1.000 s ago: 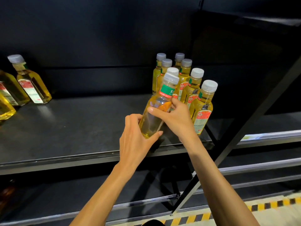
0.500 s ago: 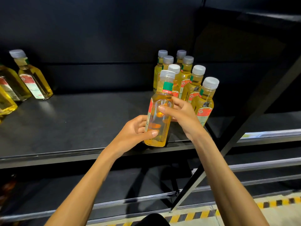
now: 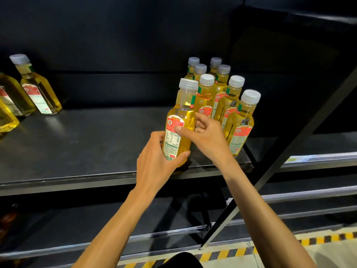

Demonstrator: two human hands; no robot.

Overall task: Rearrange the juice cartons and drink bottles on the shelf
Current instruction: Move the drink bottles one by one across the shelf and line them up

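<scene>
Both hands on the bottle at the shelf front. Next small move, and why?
Probably nudge the held bottle back and right, then let go. The left hand grips its lower body, the right hand its middle; it is upright, label forward, but nearer the shelf lip than the front-right bottle.

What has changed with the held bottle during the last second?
The bottle, tilted before, came upright beside the other bottles and turned its label toward the camera. Left hand and right hand still hold it; the others stayed put.
</scene>
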